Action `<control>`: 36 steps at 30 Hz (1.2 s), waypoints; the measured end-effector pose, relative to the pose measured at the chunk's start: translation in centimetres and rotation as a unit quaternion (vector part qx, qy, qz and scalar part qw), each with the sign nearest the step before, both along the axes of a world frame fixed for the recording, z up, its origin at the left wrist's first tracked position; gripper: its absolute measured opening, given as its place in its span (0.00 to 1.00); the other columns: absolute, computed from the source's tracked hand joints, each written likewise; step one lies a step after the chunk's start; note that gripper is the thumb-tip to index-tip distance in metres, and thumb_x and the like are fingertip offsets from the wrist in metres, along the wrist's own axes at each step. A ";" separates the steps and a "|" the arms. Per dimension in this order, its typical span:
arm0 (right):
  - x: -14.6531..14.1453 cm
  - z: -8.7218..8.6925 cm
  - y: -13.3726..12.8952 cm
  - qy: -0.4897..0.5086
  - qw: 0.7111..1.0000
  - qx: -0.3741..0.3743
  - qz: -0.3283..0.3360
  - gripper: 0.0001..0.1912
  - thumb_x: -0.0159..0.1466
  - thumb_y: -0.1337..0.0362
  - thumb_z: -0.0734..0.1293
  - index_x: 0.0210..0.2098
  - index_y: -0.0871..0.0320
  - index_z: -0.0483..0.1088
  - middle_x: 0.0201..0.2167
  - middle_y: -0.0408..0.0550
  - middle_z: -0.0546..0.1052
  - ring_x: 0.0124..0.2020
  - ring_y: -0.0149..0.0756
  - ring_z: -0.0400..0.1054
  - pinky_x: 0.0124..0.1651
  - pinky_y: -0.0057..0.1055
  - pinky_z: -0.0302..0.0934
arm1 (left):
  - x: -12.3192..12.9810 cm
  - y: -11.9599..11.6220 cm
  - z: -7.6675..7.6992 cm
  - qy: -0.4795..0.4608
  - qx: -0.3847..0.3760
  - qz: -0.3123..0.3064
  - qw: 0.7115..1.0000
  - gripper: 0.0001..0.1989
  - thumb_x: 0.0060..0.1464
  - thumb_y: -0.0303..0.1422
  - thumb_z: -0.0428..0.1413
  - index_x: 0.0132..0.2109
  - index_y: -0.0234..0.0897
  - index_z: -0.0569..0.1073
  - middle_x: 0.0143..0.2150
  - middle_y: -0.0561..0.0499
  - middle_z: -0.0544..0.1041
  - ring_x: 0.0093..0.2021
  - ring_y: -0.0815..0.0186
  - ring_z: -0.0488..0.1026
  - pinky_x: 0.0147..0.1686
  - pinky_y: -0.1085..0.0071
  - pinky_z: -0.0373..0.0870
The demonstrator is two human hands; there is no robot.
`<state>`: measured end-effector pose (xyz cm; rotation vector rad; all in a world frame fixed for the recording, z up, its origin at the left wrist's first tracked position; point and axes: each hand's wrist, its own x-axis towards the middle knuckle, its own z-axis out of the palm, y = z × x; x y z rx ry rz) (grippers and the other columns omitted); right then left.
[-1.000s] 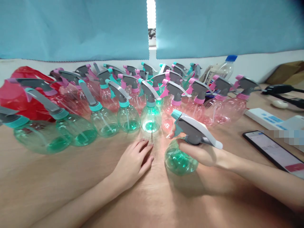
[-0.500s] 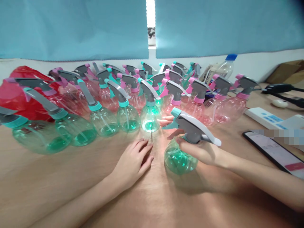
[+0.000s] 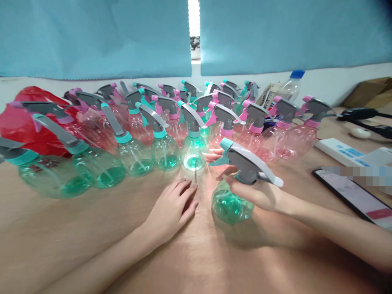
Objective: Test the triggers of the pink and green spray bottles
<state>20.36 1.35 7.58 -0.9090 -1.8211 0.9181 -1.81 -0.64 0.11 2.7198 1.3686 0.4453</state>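
Note:
My right hand (image 3: 265, 196) is closed around the upper body of a green spray bottle (image 3: 229, 206) with a grey and teal trigger head. One or more of its fingers reach past the far side, beneath the nozzle. The bottle appears to stand on the table, its nozzle facing left and away. Flat on the wood rests my left hand (image 3: 173, 210), fingers a little apart, holding nothing. Just beyond it are a green spray bottle (image 3: 193, 153) lit brightly from behind and another green spray bottle (image 3: 166, 151).
Several pink spray bottles (image 3: 249, 141) and green ones crowd the back of the wooden table (image 3: 101, 232). A red plastic bag (image 3: 27, 126) lies at left. On the right are a phone (image 3: 352, 196), a white power strip (image 3: 343, 152) and a clear bottle with a blue cap (image 3: 297, 74).

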 end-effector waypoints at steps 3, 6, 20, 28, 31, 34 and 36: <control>0.1 -0.2 0.0 -0.004 1.000 0.002 -0.003 0.22 0.47 0.72 0.59 0.41 0.52 0.68 0.31 0.44 0.74 0.24 0.33 0.63 0.26 0.30 0.61 | 0.0 0.0 0.0 -0.010 0.001 0.000 1.000 0.18 0.63 0.35 0.48 0.56 0.33 0.70 0.56 0.39 0.71 0.57 0.51 0.66 0.55 0.51 0.65; 0.1 -0.4 0.0 -0.009 1.000 0.004 -0.002 0.27 0.48 0.71 0.59 0.48 0.51 0.67 0.37 0.46 0.76 0.26 0.34 0.66 0.26 0.30 0.61 | 0.0 0.0 0.0 -0.015 0.002 -0.001 1.000 0.18 0.63 0.35 0.48 0.55 0.33 0.70 0.56 0.39 0.71 0.57 0.51 0.66 0.54 0.51 0.65; -0.1 -0.1 -0.1 -0.011 1.000 0.019 -0.003 0.24 0.49 0.70 0.59 0.45 0.54 0.69 0.31 0.45 0.76 0.24 0.33 0.65 0.26 0.30 0.61 | 0.0 0.1 -0.1 -0.003 -0.002 0.001 1.000 0.18 0.63 0.35 0.48 0.56 0.32 0.69 0.56 0.39 0.71 0.57 0.51 0.65 0.55 0.51 0.64; 0.2 0.0 -0.2 -0.018 1.000 0.019 0.006 0.23 0.48 0.70 0.59 0.43 0.53 0.69 0.27 0.43 0.73 0.24 0.32 0.66 0.26 0.28 0.64 | 0.1 0.0 0.0 0.004 -0.002 0.002 1.000 0.18 0.63 0.35 0.48 0.56 0.32 0.69 0.56 0.39 0.71 0.57 0.52 0.65 0.55 0.53 0.64; 0.3 0.2 -0.2 -0.033 0.999 0.014 0.011 0.20 0.47 0.69 0.58 0.38 0.54 0.69 0.21 0.41 0.70 0.20 0.32 0.64 0.21 0.27 0.61 | 0.1 0.0 0.0 0.006 -0.003 0.003 1.000 0.18 0.63 0.35 0.48 0.55 0.31 0.70 0.56 0.38 0.71 0.57 0.51 0.65 0.55 0.53 0.64; 0.3 0.5 -0.2 -0.045 0.999 0.005 0.023 0.12 0.47 0.68 0.58 0.29 0.53 0.68 0.18 0.40 0.68 0.16 0.29 0.59 0.18 0.27 0.58 | 0.1 0.1 0.0 0.001 -0.002 0.002 1.000 0.18 0.63 0.34 0.49 0.55 0.30 0.70 0.55 0.38 0.71 0.56 0.51 0.66 0.54 0.53 0.65; 0.4 0.5 -0.2 -0.048 0.998 0.009 0.033 0.06 0.48 0.69 0.58 0.23 0.53 0.65 0.18 0.41 0.68 0.17 0.30 0.60 0.19 0.27 0.60 | 0.1 0.0 0.0 -0.001 -0.002 0.000 1.000 0.18 0.63 0.34 0.49 0.55 0.30 0.70 0.55 0.38 0.71 0.56 0.51 0.66 0.54 0.53 0.65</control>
